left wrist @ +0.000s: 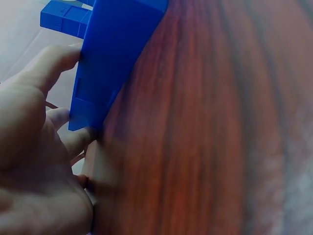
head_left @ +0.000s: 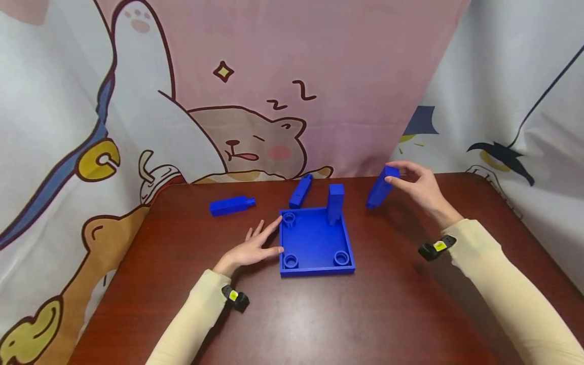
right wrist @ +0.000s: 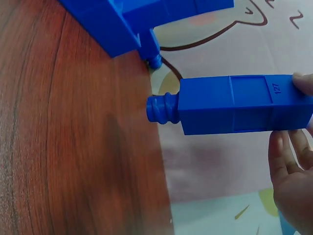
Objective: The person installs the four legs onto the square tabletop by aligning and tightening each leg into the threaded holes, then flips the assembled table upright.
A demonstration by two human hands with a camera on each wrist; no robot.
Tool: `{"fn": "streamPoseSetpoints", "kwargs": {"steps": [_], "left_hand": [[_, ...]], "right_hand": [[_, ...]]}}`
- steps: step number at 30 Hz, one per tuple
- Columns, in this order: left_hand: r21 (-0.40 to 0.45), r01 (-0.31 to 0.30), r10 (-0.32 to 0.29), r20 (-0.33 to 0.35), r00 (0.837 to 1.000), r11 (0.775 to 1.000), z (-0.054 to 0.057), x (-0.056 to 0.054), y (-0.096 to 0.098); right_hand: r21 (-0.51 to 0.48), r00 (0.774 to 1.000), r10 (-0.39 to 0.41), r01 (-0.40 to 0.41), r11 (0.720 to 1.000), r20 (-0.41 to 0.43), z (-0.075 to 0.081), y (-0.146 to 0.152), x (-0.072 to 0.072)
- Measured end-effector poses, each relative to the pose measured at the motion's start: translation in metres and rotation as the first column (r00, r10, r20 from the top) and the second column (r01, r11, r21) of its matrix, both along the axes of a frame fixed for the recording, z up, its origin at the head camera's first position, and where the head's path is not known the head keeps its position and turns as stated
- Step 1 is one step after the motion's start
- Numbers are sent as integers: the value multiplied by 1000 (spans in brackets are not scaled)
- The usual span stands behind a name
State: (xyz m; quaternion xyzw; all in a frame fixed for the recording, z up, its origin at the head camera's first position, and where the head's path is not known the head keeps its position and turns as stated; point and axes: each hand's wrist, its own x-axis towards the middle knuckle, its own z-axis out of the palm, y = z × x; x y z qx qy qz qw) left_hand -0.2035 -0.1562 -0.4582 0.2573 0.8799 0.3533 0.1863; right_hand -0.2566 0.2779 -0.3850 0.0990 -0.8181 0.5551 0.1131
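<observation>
A square blue tray-like base (head_left: pixel 315 241) with a raised rim lies on the table, with round sockets in three corners. One blue leg (head_left: pixel 335 200) stands upright at its far right corner. My left hand (head_left: pixel 248 251) touches the base's left side, fingers extended; in the left wrist view the thumb and fingertips meet the blue edge (left wrist: pixel 117 54). To the right of the base, my right hand (head_left: pixel 420 187) pinches the unthreaded end of another blue leg (right wrist: pixel 225 105). That leg tilts, its threaded end pointing down and away from the palm.
Two more blue legs lie on the brown table (head_left: pixel 388 304): one at the left (head_left: pixel 230 205), one behind the base (head_left: pixel 301 191). A printed cloth (head_left: pixel 356 76) with cartoon animals hangs along the back and sides.
</observation>
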Motion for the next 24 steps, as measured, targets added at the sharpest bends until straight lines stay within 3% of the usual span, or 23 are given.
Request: {"fn": "streamPoseSetpoints", "kwargs": {"steps": [10,16,24], "left_hand": [[-17,5,-5,-12,1000,1000,1,-3,1],[-14,16,-16,-15,1000,1000,2,-5,2],[-12,12,-13,-8,1000,1000,0,-3,-1]], "right_hand": [[51,997,51,-49,998,-50,19,-4,21],[72,988,125,-119,990,-89,22,-8,30],[90,981,185,-180,980,-55,28,-25,46]]}}
